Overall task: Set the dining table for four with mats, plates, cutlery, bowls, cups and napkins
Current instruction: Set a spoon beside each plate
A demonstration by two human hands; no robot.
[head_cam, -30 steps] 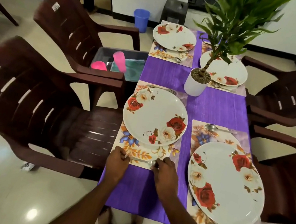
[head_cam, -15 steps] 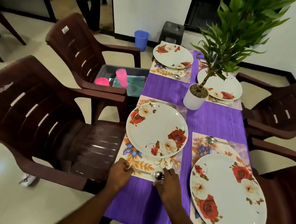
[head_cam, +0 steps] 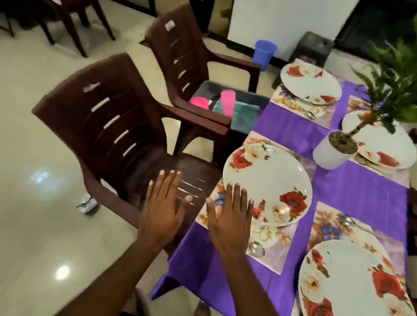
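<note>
**Hands free, bowls and cups next**

At left centre, the near brown chair point(head_cam: 124, 128) stands empty beside the tabletop point(head_cam: 360, 192). Just right of it, both hands hover flat with fingers spread and hold nothing: the left hand point(head_cam: 162, 208) over the chair seat, the right hand point(head_cam: 231, 216) over the near-left mat point(head_cam: 273, 247), whose spoon point(head_cam: 255, 248) lies at the mat's lower edge below the floral plate point(head_cam: 266, 183). Above the hands, on the far chair, a grey bin point(head_cam: 238, 99) holds pink cups point(head_cam: 227, 102) and teal napkins point(head_cam: 246, 113). Four plates already sit on mats. The sensible move is probably reaching to the bin, lifting cups by their sides, clear of the potted plant point(head_cam: 337, 148) at right.
</note>
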